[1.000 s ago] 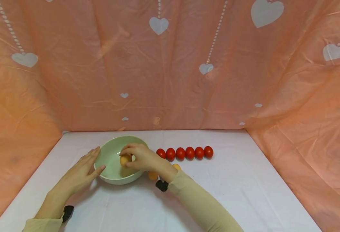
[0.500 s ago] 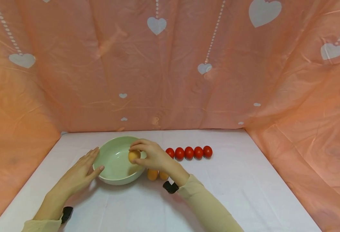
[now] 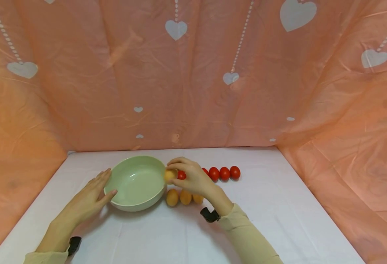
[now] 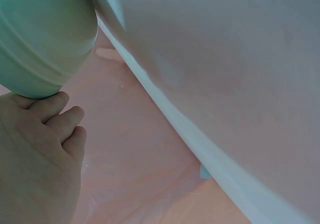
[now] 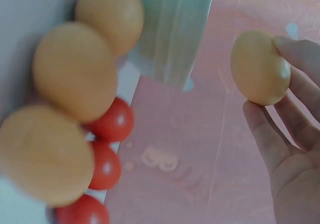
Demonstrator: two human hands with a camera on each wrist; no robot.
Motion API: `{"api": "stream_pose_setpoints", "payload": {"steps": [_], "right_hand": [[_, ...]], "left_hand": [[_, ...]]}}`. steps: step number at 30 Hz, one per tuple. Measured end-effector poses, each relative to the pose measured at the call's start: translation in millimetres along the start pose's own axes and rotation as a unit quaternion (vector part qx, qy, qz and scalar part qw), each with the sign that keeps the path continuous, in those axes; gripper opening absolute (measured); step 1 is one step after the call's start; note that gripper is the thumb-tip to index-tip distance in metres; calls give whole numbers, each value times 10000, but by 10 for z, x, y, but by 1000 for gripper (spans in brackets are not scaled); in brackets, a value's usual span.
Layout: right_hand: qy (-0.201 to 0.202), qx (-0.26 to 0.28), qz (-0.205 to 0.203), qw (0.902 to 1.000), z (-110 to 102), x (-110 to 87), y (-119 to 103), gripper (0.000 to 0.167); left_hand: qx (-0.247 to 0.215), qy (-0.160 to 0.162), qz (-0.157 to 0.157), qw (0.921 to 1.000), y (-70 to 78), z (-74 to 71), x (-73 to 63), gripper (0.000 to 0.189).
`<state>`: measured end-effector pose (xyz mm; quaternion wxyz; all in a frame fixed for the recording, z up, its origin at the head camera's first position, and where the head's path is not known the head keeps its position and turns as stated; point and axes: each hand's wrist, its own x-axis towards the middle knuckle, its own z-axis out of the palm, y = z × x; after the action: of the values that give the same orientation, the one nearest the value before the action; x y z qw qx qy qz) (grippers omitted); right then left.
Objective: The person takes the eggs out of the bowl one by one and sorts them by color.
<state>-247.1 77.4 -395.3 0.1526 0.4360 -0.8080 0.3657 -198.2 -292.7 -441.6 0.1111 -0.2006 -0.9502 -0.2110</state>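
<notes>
A pale green bowl stands on the white table, left of centre; nothing shows inside it. My left hand rests against its left side with fairly straight fingers, and in the left wrist view the fingertips touch its outer wall. My right hand pinches a light brown egg between thumb and fingers, raised off the table at the bowl's right rim. Several more eggs lie in a row beneath that hand. Behind them runs a row of small red tomatoes, partly hidden by the right hand.
Orange-pink cloth with pale hearts hangs behind and at both sides of the white table. Black wrist mounts sit under both wrists.
My right hand has moved right with the egg, from over the inside of the bowl to its right rim. The left hand stays at the bowl. More of the egg row shows.
</notes>
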Motion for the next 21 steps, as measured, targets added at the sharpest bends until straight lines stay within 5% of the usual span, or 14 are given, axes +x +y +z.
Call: {"api": "stream_pose_setpoints", "payload": {"steps": [21], "right_hand": [[-86,-375,1225,9917,-420,-561,374,34]], "left_hand": [[2,35,93,10000,-20,13,-13,79]]}}
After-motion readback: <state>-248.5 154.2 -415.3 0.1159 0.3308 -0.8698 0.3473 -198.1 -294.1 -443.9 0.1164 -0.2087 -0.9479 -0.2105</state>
